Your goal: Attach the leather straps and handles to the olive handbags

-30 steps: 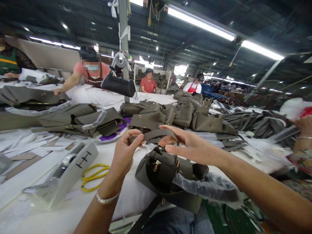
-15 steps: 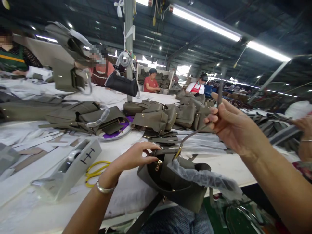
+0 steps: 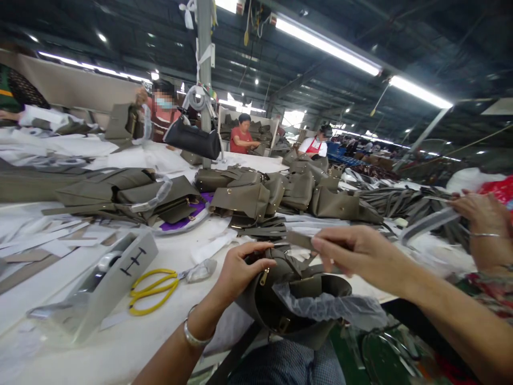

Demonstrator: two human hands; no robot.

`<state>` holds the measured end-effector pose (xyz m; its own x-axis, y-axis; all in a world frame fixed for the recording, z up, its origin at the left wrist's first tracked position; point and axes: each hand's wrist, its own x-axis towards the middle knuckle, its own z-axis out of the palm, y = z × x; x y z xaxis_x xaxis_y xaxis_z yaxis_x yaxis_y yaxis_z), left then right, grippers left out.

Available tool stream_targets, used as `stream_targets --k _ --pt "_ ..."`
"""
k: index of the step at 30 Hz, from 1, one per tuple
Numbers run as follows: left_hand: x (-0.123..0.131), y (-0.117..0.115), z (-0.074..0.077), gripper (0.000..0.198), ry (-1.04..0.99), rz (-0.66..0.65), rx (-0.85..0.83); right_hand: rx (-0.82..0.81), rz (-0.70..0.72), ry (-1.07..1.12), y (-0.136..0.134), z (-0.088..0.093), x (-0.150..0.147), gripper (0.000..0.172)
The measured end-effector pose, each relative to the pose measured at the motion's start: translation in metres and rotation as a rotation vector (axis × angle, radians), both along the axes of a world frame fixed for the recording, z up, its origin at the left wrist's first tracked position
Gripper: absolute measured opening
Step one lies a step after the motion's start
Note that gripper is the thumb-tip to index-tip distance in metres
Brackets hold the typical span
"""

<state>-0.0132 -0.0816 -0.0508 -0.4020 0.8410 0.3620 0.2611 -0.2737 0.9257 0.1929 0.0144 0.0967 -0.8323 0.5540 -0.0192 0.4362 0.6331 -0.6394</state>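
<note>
An olive-grey handbag (image 3: 276,299) leans at the near edge of the white table (image 3: 120,342), against my lap, with clear plastic wrap (image 3: 332,307) spilling from its mouth. My left hand (image 3: 240,270) grips the bag's top rim beside a gold clasp (image 3: 264,276), fingers curled. My right hand (image 3: 360,251) pinches a flat olive strap (image 3: 298,240) that runs down to the bag.
Yellow-handled scissors (image 3: 154,289) and a grey tape dispenser (image 3: 116,278) lie to the left. Piles of olive bags (image 3: 248,198) and straps (image 3: 401,200) cover the table beyond. Another person's hand (image 3: 481,219) works at the right; several people stand at the far side.
My right hand came down from its raised pull and now holds the strap low and level over the bag. My left hand shifted onto the bag's rim by the clasp.
</note>
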Motion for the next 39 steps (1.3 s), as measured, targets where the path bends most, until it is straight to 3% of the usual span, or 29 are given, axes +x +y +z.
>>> stream_targets --k 5,10,14,23,29,32,35,39 --pt "0.019 -0.009 -0.002 0.029 0.028 0.020 0.048 0.250 0.027 -0.142 -0.020 -0.037 -0.014 0.031" --pt "0.028 -0.009 -0.015 0.032 -0.050 0.035 0.029 0.432 -0.080 -0.180 -0.018 -0.047 -0.010 0.032" --pt "0.031 -0.008 -0.019 0.035 -0.079 -0.010 0.041 0.319 -0.030 -0.223 -0.013 -0.046 -0.006 0.037" --pt "0.033 -0.014 -0.009 0.030 0.004 -0.044 0.033 0.108 0.022 -0.299 -0.009 -0.042 -0.019 0.041" --pt "0.035 -0.013 -0.014 0.031 -0.098 -0.117 0.016 -0.131 0.089 -0.330 -0.003 -0.043 -0.028 0.042" --pt "0.035 -0.011 -0.016 0.031 -0.108 -0.123 0.016 -0.150 0.135 -0.300 0.002 -0.049 -0.031 0.041" --pt "0.033 -0.010 -0.017 0.029 -0.098 -0.106 0.004 -0.011 0.147 -0.327 0.001 -0.054 -0.033 0.042" --pt "0.028 -0.009 -0.017 0.029 -0.097 -0.082 0.016 0.363 0.100 -0.297 -0.006 -0.057 -0.034 0.028"
